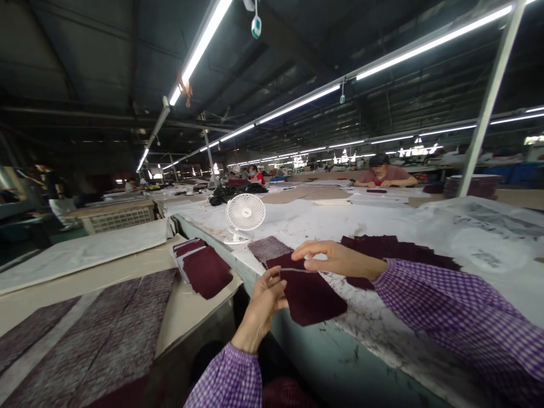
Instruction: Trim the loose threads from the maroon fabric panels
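My left hand pinches the upper left corner of a dark maroon fabric piece at the table edge. A thin pale strip runs along the top edge of that piece. Over this strip hovers or rests my right hand, its fingers stretched out to the left; whether they touch the cloth I cannot tell. Behind the hands lies a speckled grey-maroon fabric piece, partly under another maroon piece. To the right, maroon pieces are fanned out on the white table, partly hidden by my right forearm.
A white fan stands at the table's left edge. On the lower left surface lie a maroon fabric stack and speckled cloth panels. Clear plastic wrapping covers the right side. A person leans over the far table.
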Demonstrator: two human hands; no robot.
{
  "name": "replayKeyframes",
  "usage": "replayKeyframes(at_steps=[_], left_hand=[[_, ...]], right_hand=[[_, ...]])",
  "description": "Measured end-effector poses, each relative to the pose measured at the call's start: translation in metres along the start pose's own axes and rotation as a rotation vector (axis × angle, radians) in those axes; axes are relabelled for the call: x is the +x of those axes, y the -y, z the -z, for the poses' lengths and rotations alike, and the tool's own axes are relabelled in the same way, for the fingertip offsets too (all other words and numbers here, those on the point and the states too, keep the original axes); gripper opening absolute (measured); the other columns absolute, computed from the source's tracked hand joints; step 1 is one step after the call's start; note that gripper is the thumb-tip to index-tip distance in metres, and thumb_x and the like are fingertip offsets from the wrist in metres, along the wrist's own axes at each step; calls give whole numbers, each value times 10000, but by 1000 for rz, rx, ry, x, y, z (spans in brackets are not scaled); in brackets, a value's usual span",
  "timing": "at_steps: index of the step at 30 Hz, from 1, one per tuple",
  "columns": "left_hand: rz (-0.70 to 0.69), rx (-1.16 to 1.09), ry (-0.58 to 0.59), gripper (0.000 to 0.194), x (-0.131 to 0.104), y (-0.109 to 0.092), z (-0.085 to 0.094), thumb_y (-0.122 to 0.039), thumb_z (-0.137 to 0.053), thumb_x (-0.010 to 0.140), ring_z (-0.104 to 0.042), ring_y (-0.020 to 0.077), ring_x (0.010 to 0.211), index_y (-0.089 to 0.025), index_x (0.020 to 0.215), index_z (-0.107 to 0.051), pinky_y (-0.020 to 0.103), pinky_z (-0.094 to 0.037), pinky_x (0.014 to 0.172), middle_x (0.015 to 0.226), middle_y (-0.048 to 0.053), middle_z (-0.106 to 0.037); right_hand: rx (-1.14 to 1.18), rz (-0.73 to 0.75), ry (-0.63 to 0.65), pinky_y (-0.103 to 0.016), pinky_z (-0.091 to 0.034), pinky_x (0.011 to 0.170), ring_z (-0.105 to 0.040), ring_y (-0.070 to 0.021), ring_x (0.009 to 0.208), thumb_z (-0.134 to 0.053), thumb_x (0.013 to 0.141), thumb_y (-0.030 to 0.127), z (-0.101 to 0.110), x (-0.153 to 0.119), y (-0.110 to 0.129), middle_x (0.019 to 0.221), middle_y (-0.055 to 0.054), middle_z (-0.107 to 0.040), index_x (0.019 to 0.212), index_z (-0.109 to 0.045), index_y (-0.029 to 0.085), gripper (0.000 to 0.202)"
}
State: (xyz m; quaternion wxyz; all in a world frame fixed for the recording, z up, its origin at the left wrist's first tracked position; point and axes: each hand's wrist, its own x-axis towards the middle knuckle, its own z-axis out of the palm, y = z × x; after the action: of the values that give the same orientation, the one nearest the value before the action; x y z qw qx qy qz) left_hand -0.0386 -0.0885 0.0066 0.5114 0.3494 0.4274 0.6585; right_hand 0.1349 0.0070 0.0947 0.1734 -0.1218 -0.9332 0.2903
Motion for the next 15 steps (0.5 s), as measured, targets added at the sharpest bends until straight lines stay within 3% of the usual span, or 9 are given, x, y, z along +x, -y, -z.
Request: replayKeyframes(at_steps=[2,7,11,15], left_hand=[[-17,-24,-45,556,-6,10,1,-191,-707,656,-640,132,655,-165,1173,-504,237,-530,561,886,58,-651],[-64,-49,10,594,-21,19,1,-226,-707,653,-655,147,725,-201,1211,-502,219,-514,588,911,41,-673],[-84,-35,11,650,-29,21,12,-225,-717,653,-656,148,779,-231,1255,-474,237,-522,655,1000,43,-672],[-125,5,-49,584,-23,10,27,-323,-697,677,-651,176,814,-199,1213,-502,303,-526,692,1114,94,-644]], right_hand=[[-58,-101,-91,-393,-395,942,-507,-234,1105,-574,804,424,-1,-5,-18,1270,-101,-522,1225,-559,202,476],[102,-352,40,-413,-398,955,-525,-250,1106,-616,777,420,-17,-17,-60,1280,-168,-509,1379,-370,145,705],[399,-396,16,-400,-414,938,-557,-230,1059,-660,739,329,-23,-17,-49,1214,-169,-547,1358,-376,121,712],[545,-450,48,-369,-444,894,-596,-186,947,-684,700,246,-12,-17,-28,1209,-141,-539,1331,-413,160,692]])
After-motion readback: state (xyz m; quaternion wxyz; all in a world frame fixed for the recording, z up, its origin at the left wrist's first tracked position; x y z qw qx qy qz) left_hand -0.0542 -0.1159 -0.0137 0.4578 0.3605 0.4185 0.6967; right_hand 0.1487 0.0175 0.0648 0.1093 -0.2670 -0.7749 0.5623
